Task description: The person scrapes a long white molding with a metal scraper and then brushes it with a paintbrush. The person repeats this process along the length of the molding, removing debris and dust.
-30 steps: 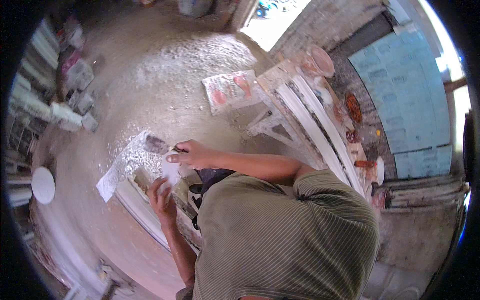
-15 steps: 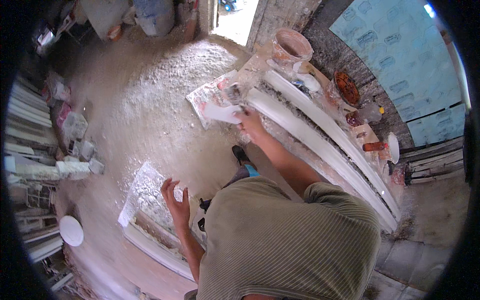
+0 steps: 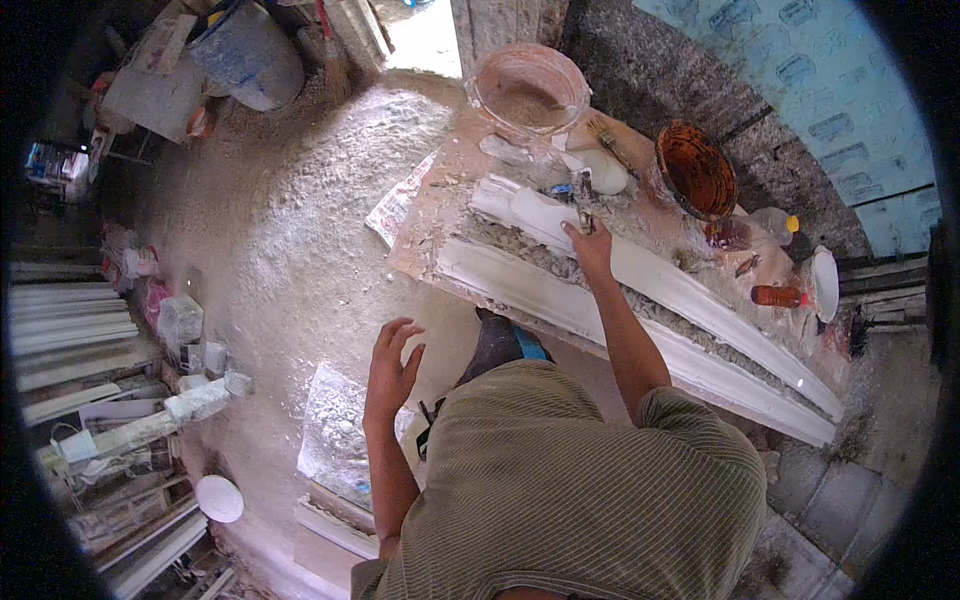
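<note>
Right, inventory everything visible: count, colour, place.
Mouldings: two, white, on workbench
Tub: one, pink, workbench's far end
Bowl: one, orange, right of tub
Yellow-capped bottle: one, clear, right of bowl
Dish: one, white, workbench's right side
Lying bottle: one, red, beside dish
Disc: one, white, lower left
Barrel: one, bluish, upper left
Stacked strips: several, white, left
Wall sheets: several, pale blue, upper right
Shirt: one, green striped, lower centre
Left hand: one, bare, above floor
Right hand: one, bare, over mouldings, gripping pale piece
</note>
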A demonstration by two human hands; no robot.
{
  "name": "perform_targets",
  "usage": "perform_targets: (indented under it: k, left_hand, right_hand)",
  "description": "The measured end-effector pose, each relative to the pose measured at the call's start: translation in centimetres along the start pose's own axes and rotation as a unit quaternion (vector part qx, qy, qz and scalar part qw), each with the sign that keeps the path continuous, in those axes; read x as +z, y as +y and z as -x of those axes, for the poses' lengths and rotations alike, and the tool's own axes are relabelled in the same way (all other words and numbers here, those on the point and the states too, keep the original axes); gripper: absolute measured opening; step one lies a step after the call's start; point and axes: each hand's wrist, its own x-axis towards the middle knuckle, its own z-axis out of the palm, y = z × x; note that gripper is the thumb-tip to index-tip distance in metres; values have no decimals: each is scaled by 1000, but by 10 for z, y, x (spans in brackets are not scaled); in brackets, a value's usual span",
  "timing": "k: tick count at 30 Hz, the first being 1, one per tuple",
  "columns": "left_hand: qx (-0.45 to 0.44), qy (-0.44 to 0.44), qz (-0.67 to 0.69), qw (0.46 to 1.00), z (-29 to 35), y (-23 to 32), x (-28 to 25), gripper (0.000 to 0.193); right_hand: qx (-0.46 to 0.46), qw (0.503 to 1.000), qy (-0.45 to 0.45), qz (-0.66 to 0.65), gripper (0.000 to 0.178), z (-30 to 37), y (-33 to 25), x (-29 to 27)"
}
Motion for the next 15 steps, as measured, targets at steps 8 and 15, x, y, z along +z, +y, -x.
perform_targets:
  k: [8, 15]
  left_hand:
    - [54, -90, 9, 994, -79, 12, 45, 28]
    - [20, -132, 51, 990, -70, 15, 52, 26]
  right_hand:
    - [-187, 951, -97, 228, 33, -9, -42, -14]
    - [-288, 871, -208, 340, 26, -127, -33, 136]
